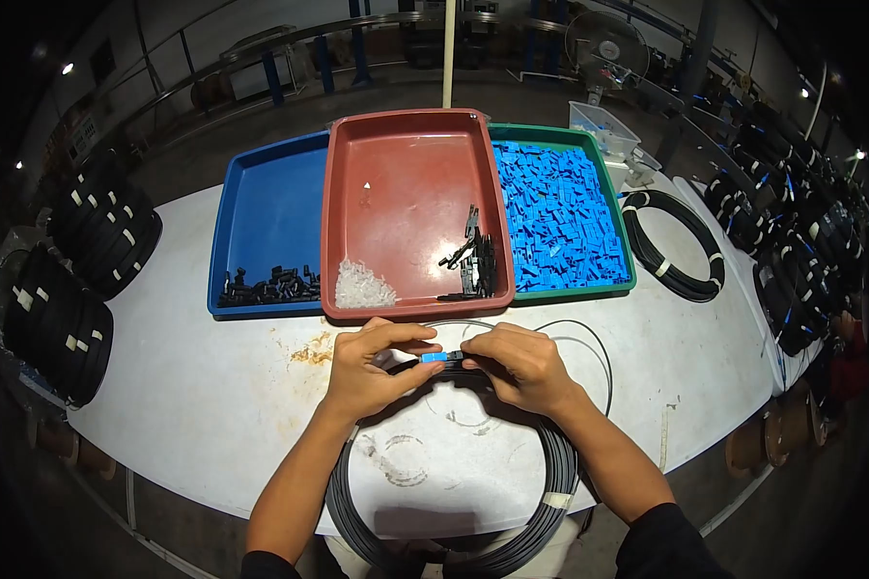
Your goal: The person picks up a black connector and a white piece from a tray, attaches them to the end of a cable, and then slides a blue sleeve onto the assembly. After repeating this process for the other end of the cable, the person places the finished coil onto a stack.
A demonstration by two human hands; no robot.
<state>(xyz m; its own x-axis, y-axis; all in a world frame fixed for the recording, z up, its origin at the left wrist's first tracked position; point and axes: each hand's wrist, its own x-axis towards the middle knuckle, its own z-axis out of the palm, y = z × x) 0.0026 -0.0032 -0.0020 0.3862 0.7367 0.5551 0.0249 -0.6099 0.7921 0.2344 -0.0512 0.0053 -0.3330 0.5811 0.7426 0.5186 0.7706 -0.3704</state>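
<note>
A small blue connector (434, 357) is pinched in my left hand (378, 365), between thumb and fingertips. At the connector's right end is a black piece (455, 356), which the fingers of my right hand (523, 365) grip; the fingertips partly cover it. Below both hands, a coil of black cable (562, 454) bound with pale tape lies over the table's front edge. One loose strand of cable (603, 352) loops out past my right hand.
Behind my hands stand a blue tray (275, 183) with black parts, a red tray (415, 183) with clear and black pieces, and a green tray (616, 207) full of blue connectors. Another cable coil (710, 261) lies right on the white table (193, 386). Coil stacks (58, 338) flank it.
</note>
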